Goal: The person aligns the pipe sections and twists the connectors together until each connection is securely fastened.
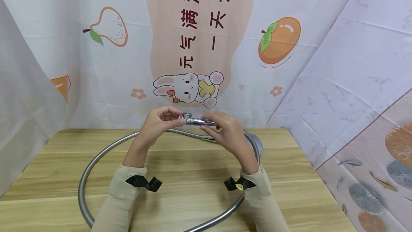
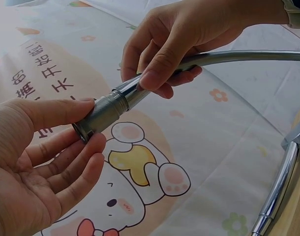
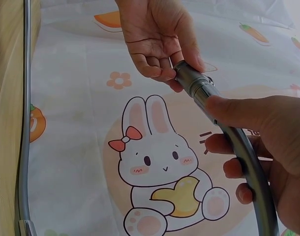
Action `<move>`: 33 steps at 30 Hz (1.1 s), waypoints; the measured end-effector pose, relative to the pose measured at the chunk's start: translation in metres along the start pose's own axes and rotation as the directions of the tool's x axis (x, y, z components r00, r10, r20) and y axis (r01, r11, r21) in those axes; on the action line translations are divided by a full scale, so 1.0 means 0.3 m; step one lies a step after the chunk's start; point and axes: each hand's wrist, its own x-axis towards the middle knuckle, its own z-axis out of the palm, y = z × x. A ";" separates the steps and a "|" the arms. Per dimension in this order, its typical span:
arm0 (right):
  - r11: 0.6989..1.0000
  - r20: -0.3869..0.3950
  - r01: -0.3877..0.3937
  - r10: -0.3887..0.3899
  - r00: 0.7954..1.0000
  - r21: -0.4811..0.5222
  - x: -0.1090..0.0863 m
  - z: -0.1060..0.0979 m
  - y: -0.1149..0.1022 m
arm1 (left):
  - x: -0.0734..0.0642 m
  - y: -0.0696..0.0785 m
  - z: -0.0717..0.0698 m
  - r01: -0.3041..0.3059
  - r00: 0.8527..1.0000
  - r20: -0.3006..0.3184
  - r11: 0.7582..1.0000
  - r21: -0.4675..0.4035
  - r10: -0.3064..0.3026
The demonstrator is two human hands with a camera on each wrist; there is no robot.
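Thumb and fingers of my left hand (image 1: 156,124) pinch a short metal fitting (image 2: 103,117), a silvery cylinder with an open outer end. My right hand (image 1: 229,131) grips the chrome end piece (image 2: 129,91) of a flexible metal shower hose (image 1: 84,182), thumb on top and fingers beneath. Fitting and end piece are in line and meet, with a band of thread (image 2: 121,101) showing between them. Both are held up above the far table edge. In the right wrist view the hose (image 3: 253,179) runs back under the right palm.
The hose loops widely over the wooden table (image 1: 180,182), passing beneath both forearms. Its other chrome end (image 1: 208,138) lies near the back edge, beside a grey rounded object (image 1: 256,144) partly behind the right wrist. A printed curtain (image 1: 122,67) hangs directly behind the table.
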 end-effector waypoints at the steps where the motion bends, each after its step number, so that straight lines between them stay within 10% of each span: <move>1: 1.000 -0.002 0.003 -0.003 1.000 -0.005 0.000 0.000 -0.001 | 0.001 0.000 0.000 0.001 1.000 -0.001 1.000 0.000 -0.001; 33: 1.000 0.032 -0.021 0.021 0.999 0.005 0.001 0.004 0.001 | 0.002 -0.005 0.000 -0.018 1.000 0.005 0.999 0.033 0.018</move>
